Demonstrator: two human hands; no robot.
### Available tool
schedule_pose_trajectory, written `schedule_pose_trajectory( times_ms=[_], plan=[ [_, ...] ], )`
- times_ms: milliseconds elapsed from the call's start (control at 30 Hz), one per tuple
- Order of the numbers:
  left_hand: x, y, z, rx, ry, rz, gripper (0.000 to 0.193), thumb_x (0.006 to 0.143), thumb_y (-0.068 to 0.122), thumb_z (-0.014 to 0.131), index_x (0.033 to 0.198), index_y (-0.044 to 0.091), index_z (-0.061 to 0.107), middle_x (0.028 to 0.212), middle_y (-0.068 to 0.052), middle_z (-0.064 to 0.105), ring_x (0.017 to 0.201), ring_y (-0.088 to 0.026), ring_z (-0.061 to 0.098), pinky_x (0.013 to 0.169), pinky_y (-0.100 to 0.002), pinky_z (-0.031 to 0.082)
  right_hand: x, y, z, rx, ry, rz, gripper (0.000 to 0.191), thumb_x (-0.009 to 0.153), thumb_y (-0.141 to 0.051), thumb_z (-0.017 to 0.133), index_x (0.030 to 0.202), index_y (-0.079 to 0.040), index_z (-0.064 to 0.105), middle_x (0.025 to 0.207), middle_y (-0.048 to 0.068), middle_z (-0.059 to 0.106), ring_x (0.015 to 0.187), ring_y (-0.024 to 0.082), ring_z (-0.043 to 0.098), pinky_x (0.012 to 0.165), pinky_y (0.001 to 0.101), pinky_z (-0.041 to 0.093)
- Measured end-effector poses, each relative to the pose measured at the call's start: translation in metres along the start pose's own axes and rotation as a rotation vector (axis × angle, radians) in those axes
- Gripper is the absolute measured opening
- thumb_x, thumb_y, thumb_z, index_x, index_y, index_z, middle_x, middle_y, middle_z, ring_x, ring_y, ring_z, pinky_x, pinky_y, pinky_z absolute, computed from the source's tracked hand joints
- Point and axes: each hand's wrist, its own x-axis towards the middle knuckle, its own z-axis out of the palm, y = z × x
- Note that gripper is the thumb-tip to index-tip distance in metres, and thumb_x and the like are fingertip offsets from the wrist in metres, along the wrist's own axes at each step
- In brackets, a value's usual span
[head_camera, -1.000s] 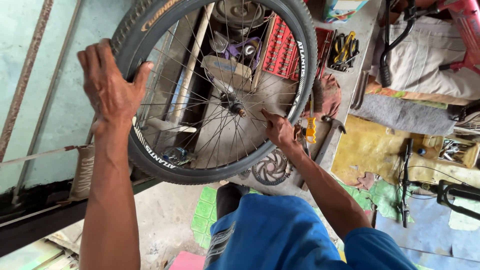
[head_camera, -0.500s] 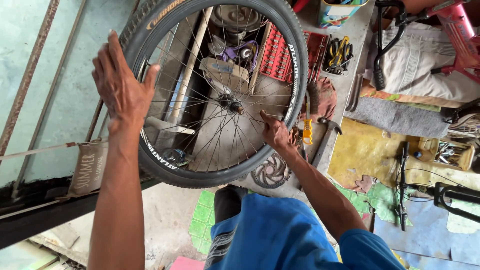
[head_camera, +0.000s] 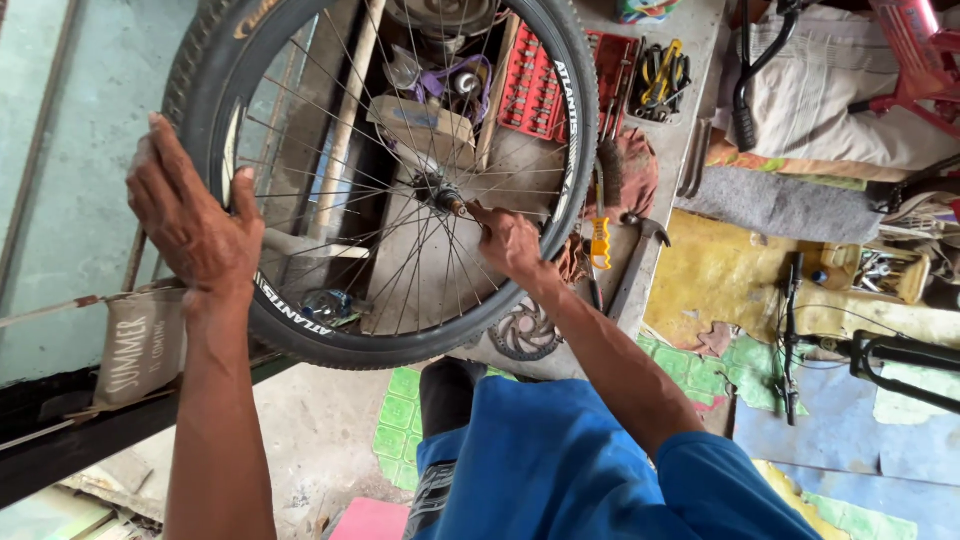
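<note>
Wheel (head_camera: 300, 150) held upright above bench (head_camera: 680, 120). L hand (head_camera: 190, 215) clamps tyre at left rim, fingers wrapped. R hand (head_camera: 510, 243) pinches axle end at hub (head_camera: 437, 190), centre of wheel.

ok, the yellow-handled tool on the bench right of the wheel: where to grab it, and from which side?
Grip the yellow-handled tool around its yellow handle, coming from above. The handle lies flat and clear on top; the wheel and a hammer crowd its two sides.

The person wears a bright blue short-sleeved shirt (head_camera: 560, 460), both forearms and hands bare of gloves.
</note>
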Motion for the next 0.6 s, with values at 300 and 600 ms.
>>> schedule_pose_trajectory(
  times_ms=[300, 600],
  plan=[
    [0.000, -0.003, 0.005, 0.010, 0.016, 0.000, 0.090, 0.106, 0.032, 0.076, 0.166, 0.000, 0.016, 0.153, -0.023, 0.040, 0.140, -0.039, 0.042, 0.125, -0.056, 0.036, -0.016, 0.053, -0.026, 0.020, -0.026, 0.370, 0.045, 0.090, -0.015, 0.061, 0.130, -0.035, 0.071, 0.094, 0.012, 0.077, 0.070, 0.028, 0.073, 0.058, 0.0399, 0.056],
    [-0.002, -0.004, 0.005, -0.004, 0.015, 0.004, 0.092, 0.104, 0.029, 0.078, 0.167, 0.003, 0.016, 0.154, -0.022, 0.039, 0.142, -0.039, 0.041, 0.126, -0.055, 0.037, 0.010, 0.010, -0.018, 0.067, -0.162, 0.166, 0.048, 0.093, -0.009, 0.050, 0.129, -0.031, 0.072, 0.103, 0.010, 0.076, 0.059, 0.022, 0.068, 0.051, 0.0342, 0.056]
  ],
)
